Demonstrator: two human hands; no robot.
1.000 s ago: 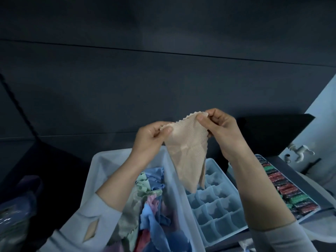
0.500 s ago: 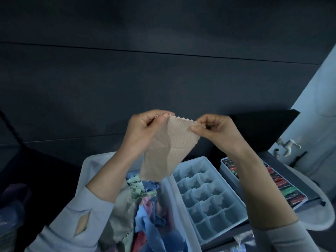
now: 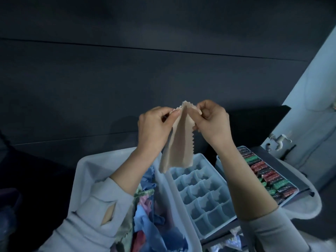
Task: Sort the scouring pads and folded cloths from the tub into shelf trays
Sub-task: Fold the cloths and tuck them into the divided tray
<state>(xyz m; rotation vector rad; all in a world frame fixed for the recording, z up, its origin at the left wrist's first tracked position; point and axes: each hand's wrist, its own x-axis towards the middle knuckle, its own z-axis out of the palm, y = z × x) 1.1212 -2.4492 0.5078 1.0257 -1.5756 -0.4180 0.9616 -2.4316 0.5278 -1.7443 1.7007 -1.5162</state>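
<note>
A beige cloth (image 3: 179, 142) with zigzag edges hangs folded in the air above the tub and the divided tray. My left hand (image 3: 154, 128) pinches its top left corner and my right hand (image 3: 211, 122) pinches its top right corner, the two hands close together. Below, the white tub (image 3: 85, 171) holds a heap of blue, pink and green cloths (image 3: 151, 220). To its right sits a pale blue tray (image 3: 203, 197) with several small compartments. Farther right, another tray (image 3: 265, 175) holds rows of red and green scouring pads.
A dark panelled wall fills the background. A white tap (image 3: 278, 140) sticks out from a pale surface at the right. A white rounded basin edge (image 3: 309, 206) lies under the right tray. Dark shapes lie at the far left.
My hands have come together, bringing the cloth's top corners close so the cloth folds lengthwise. The view has shifted slightly.
</note>
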